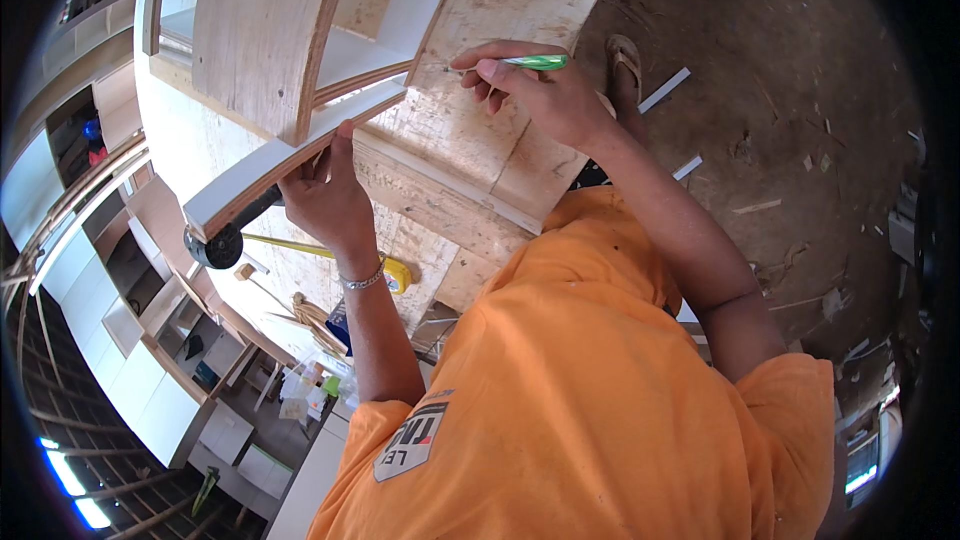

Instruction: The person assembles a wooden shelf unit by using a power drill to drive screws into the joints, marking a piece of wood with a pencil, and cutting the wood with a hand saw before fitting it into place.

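Note:
My left hand [338,202] is closed on a narrow plywood strip [240,180] with a white face and bare brown edges. The strip lies slantwise against the lower edge of a plywood frame [262,40], whose inner faces are partly white. Between the fingers of my right hand [560,105] is a green pen [540,62], held just right of the strip's far end. The pen's tip is too small to make out. Below my left wrist lies a yellow tape measure [398,277] with its blade pulled out. A black round-ended tool [215,246] sits partly hidden under the strip.
The plywood worktop [510,15] bears the frame and a long wooden batten [450,185]. White offcuts [665,90] and wood scraps litter the brown floor [740,50] at right. Cabinet panels [110,340] stand at left. A sandalled foot [624,60] shows beyond my right hand.

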### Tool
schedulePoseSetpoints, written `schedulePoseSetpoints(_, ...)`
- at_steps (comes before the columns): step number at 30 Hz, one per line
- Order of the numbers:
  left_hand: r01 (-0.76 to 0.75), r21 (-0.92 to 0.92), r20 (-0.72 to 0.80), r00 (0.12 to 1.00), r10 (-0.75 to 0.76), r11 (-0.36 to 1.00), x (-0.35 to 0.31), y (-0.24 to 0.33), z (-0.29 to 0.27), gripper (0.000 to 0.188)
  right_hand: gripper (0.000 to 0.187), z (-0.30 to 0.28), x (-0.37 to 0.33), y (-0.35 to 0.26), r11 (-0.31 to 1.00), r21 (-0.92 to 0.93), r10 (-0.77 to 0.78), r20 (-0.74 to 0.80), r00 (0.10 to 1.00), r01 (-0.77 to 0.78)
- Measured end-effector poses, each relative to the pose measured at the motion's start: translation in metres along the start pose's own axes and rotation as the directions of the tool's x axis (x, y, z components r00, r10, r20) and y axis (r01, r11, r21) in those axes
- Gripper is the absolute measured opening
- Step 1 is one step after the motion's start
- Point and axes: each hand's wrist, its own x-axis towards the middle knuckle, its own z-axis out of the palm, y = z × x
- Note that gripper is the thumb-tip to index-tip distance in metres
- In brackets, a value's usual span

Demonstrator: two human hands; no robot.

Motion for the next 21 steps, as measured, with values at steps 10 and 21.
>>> schedulePoseSetpoints(10,-0.018,0.066,-0.001,1.000,0.018,0.998,0.003,-0.003,-0.002,0.043,0.032,0.005,0.006,-0.002,1.000,-0.010,0.011,0.013,1.000,-0.011)
schedulePoseSetpoints(21,-0.006,-0.025,0.042,0.999,0.007,1.000,0.005,-0.018,0.001,0.033,0.017,0.020,0.028,-0.005,1.000,0.003,0.005,0.029,1.000,-0.005)
